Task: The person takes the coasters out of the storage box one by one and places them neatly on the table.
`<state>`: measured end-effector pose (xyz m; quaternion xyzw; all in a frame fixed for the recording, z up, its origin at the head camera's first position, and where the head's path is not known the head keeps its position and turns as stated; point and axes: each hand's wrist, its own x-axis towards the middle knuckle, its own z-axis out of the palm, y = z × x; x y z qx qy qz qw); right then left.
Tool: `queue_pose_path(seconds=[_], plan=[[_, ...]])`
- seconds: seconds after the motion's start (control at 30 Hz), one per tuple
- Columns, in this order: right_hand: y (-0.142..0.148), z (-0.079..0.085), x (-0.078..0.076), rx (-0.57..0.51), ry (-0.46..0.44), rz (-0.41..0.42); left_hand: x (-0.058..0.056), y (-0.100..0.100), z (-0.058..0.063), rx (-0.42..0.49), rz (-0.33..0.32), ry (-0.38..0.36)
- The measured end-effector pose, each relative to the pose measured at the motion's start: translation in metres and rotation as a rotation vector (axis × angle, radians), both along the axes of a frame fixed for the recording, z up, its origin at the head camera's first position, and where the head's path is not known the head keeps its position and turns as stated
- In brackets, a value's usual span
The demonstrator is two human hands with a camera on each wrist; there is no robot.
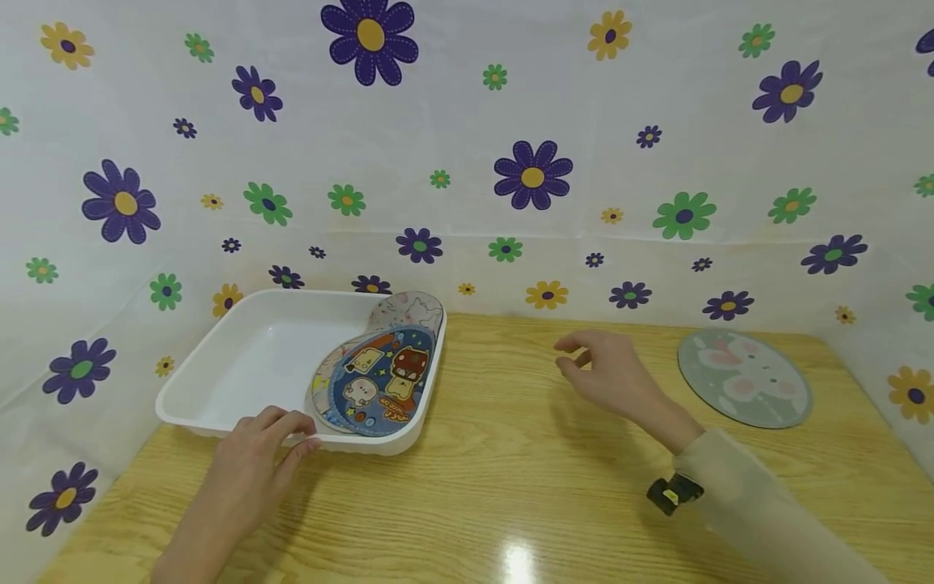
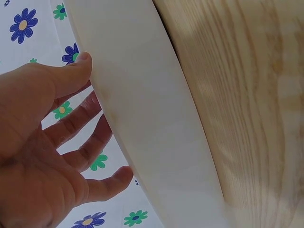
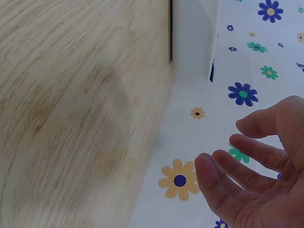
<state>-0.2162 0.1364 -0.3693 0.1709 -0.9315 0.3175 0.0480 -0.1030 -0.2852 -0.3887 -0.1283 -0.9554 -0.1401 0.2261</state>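
Observation:
A white plastic basin (image 1: 212, 349) sits on the left of the table. My left hand (image 1: 255, 458) grips its near rim, fingers over the edge and thumb along the outside; the left wrist view shows the fingertips at the basin wall (image 2: 147, 114). Inside, to the right, lies a round blue mat (image 1: 383, 381) with cartoon figures, overlapping a paler round mat (image 1: 324, 389). Another pale round mat (image 1: 412, 312) leans in the far right corner, partly covered. My right hand (image 1: 601, 373) hovers over the table between basin and grey mat, fingers loosely bent, holding nothing.
A round grey-green mat (image 1: 751, 377) with a rabbit picture lies flat on the right of the wooden table (image 1: 474, 495). A white cloth (image 1: 452, 105) with printed flowers hangs behind and at both sides. A dark band with a yellow mark (image 1: 671, 493) is at my right sleeve.

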Motion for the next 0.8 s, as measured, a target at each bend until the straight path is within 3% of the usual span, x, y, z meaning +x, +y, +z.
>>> queue_pose_path(seconds=[0.8], plan=[[-0.034, -0.003, -0.012, 0.042, 0.053, 0.067, -0.003, 0.001, -0.002, -0.006, 0.000, 0.026]])
